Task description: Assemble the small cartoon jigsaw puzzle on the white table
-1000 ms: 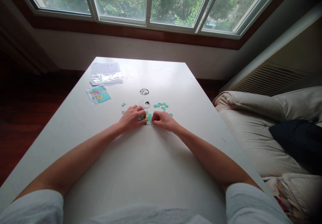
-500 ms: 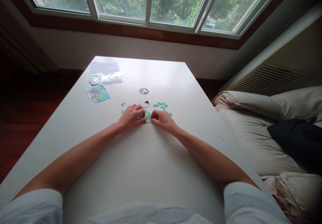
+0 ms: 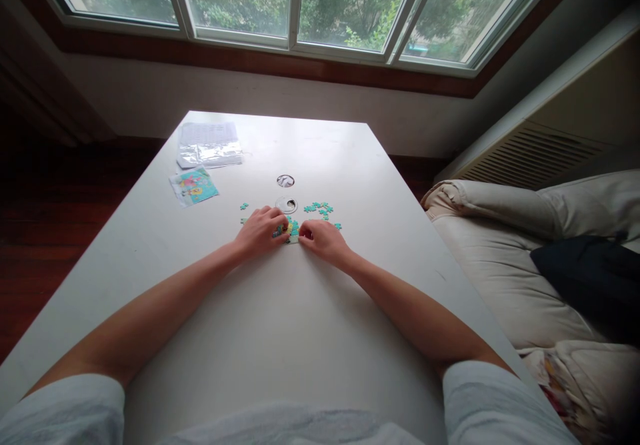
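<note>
A partly joined jigsaw puzzle point(image 3: 293, 229) in teal and yellow lies flat on the white table, between my two hands. My left hand point(image 3: 263, 229) grips its left side, the fingers curled over the top and the thumb at the near edge. At the puzzle's right edge my right hand point(image 3: 323, 238) is closed in a pinch on a puzzle piece, mostly hidden by the fingertips. Several loose teal puzzle pieces point(image 3: 320, 208) lie beyond my right hand. Another loose piece point(image 3: 244, 206) is at the far left, past my left hand.
Two round openings are set in the table point(image 3: 295, 331), the nearer with a ring-shaped cover point(image 3: 287, 205). A picture card point(image 3: 194, 186) and a clear plastic bag with paper point(image 3: 210, 145) lie at the back left. A cushioned sofa point(image 3: 480, 265) stands along the right side.
My right hand has shifted very slightly at the puzzle's right edge. My left hand and the loose pieces stay where they were.
</note>
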Demonstrator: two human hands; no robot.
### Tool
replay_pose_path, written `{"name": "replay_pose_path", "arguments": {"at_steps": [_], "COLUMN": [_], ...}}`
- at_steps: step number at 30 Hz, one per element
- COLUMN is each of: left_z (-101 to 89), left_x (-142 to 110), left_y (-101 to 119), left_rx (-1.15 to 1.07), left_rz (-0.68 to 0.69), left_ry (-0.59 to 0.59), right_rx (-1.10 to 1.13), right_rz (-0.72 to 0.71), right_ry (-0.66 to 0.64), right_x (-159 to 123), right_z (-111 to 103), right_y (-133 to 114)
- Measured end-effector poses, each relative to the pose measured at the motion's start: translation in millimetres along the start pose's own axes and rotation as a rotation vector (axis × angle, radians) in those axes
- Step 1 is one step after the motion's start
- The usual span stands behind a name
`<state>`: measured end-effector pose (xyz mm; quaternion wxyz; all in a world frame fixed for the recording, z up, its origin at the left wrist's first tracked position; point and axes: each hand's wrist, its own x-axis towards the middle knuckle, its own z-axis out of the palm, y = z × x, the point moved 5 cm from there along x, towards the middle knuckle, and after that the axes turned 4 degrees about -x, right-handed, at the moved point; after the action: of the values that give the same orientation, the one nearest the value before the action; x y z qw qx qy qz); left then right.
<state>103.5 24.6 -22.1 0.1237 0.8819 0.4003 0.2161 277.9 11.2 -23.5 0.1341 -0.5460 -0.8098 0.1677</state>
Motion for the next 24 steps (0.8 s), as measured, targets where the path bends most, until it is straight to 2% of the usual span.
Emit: {"name": "replay_pose_path", "arguments": {"at_steps": [6, 8, 13, 15, 19, 24], "left_z": [0.6, 0.5, 1.5, 1.8, 1.8, 1.5], "left_x": [0.2, 0.3, 0.6, 0.5, 0.2, 0.4], "left_y": [-1.0, -1.4, 2.1, 4.7, 7.7, 7.0], "left_rx": [0.002, 0.003, -0.013, -0.024, -0.039, -0.034], "left_rz": [0.005, 0.009, 0.063, 0.092, 0.123, 0.122], "left_ry": [-0.006, -0.012, -0.057, -0.072, -0.092, -0.087], "right_rx": [0.03, 0.068, 0.059, 0.017, -0.014, 0.033], "right_rz": [-0.025, -0.029, 0.082, 0.115, 0.188, 0.153], "right_ry": [0.011, 0.057, 0.308, 0.365, 0.329, 0.196], "right_x": [3.2, 7.7, 24.9, 30.8, 38.1, 40.7], "right_z": [0.0, -4.3, -24.6, -30.7, -35.3, -40.3], "right_y": [4.1, 11.7, 58.6, 80.4, 115.6, 130.3]}}
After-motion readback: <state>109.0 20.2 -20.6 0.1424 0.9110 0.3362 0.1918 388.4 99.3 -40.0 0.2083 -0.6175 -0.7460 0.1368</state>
